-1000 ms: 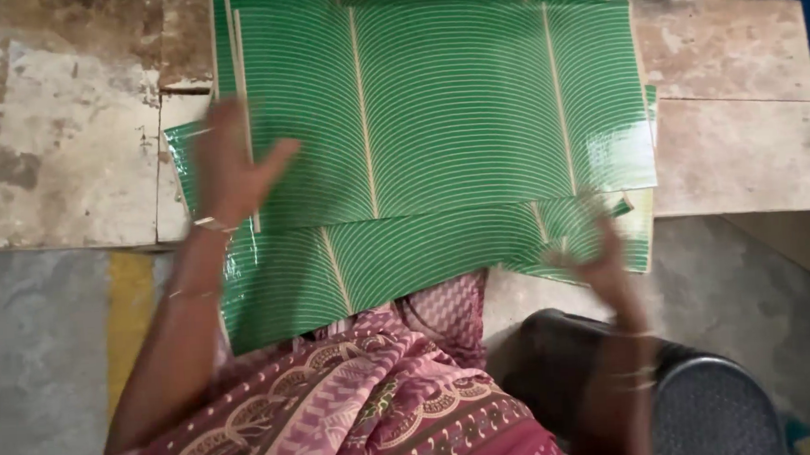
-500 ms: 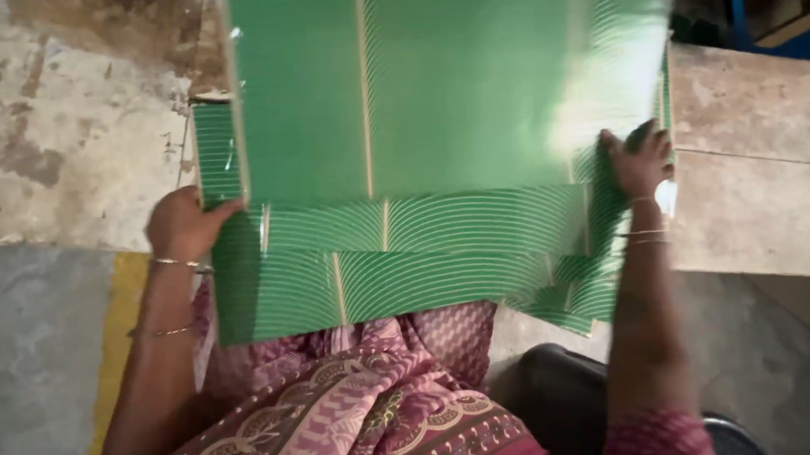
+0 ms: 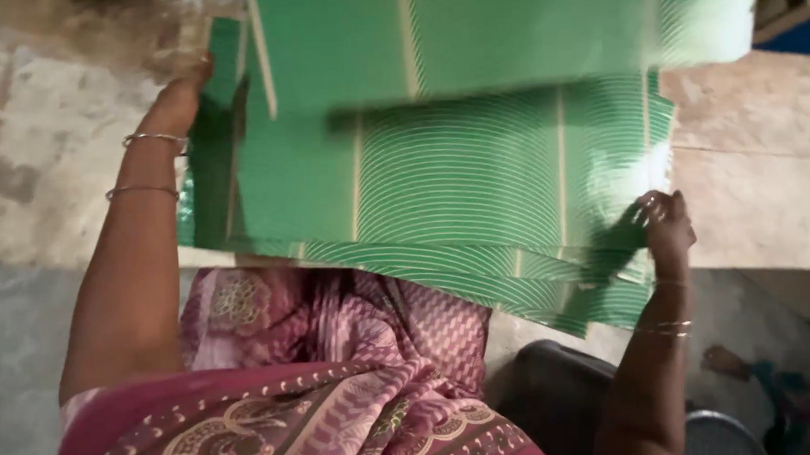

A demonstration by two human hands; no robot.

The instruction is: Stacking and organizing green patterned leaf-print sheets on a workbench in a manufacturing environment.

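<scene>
Left hand (image 3: pixel 176 96) fingers curl round the left edge of the green striped sheets (image 3: pixel 477 187); right hand (image 3: pixel 668 227) pinches their right edge. Top sheet lifts off the stack at the worktable's (image 3: pixel 753 163) near edge. Thin, glossy, floppy, probably slippery; grip opposite edges.

Left hand (image 3: pixel 179 93) raised up and forward, arm fully stretched, forearm running diagonally from lower left to upper middle-left. Fingers curled, thumb tip visible at top, gripping an edge. Two thin bangles on left wrist, spaced apart. Right hand (image 3: pixel 668 227) lower and nearer the body, forearm rising almost vertical from bottom right, elbow bent. Right fingers (image 3: pixel 652 210) bunched and pointing left, pinching. Bangles on right wrist too, one near the hand, a pair lower down. Hands well apart, palms mostly hidden.
</scene>
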